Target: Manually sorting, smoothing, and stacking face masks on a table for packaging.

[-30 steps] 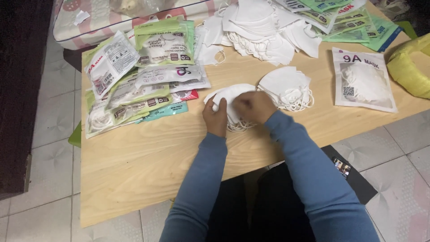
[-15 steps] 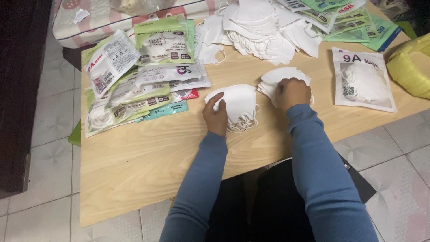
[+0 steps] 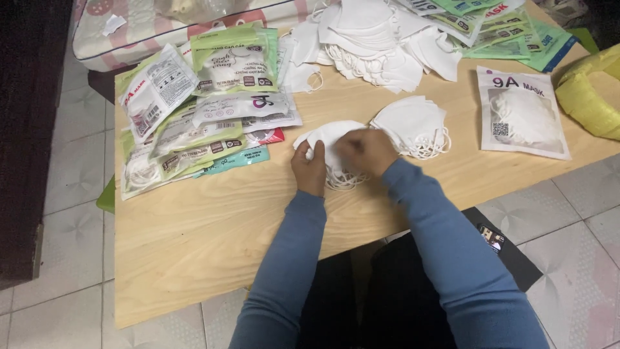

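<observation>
Both hands on a small stack of white masks [image 3: 329,145] lying near mid-bench [image 3: 194,239], ear loops spilling out at its near edge. Left hand [image 3: 310,169] at the stack's near-left edge, fingers [image 3: 309,152] curled and pinching the edge of the masks. Right hand [image 3: 368,150] resting on top of the stack's right half, blurred; fingers bent down onto the masks, cannot tell whether gripping or just pressing. Blue sleeves on both arms. Just right of the stack, touching or nearly so: second pile of white masks [image 3: 410,123], loops hanging out on its right side. Further right of the stack, well apart: flat sealed pouch [image 3: 522,113], white with a clear window, white mask visible inside. Beyond that at the bench's right edge: yellow plastic bag [image 3: 591,97], bunched, contents not visible. Far side of the bench from the stack: big loose heap of white masks [image 3: 374,39], unbagged, with green flat packets [image 3: 504,29] overlapping its right side. Left of the stack: fanned spread of packets [image 3: 194,123], green, white and clear, one red and one teal edge showing underneath; several with clear fronts showing folded white masks inside. Past the far-left corner of the bench: cushion with pink pattern [image 3: 129,45]. Black flat item [image 3: 504,249] on the tiled floor below the near-right bench edge.
</observation>
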